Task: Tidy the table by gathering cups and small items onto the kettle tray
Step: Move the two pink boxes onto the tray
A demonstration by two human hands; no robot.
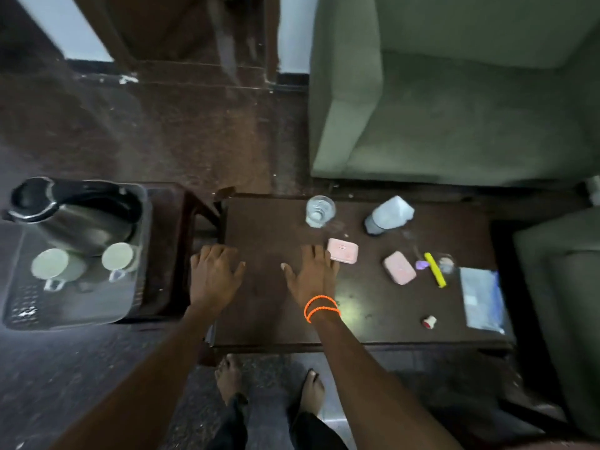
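At the left, a grey kettle tray [22,306] holds a steel kettle [78,216] and two upturned white cups [53,266] [118,256]. On the dark low table [269,326] stand a clear glass [319,211], two pink packets [342,251] [399,267], a yellow stick [435,269], a purple bit [422,264] and a small white-red item [429,321]. My left hand [214,271] rests palm down at the table's left edge, holding nothing. My right hand [310,271], with orange wrist bands, lies flat beside the nearer pink packet, fingers spread.
A water bottle [388,216] lies on its side at the table's far side. A clear plastic pouch [482,300] lies at the right end, and a small clear wrapper [445,263] beside the yellow stick. Green armchairs [454,92] stand behind and to the right. My feet [230,378] are below the table's front edge.
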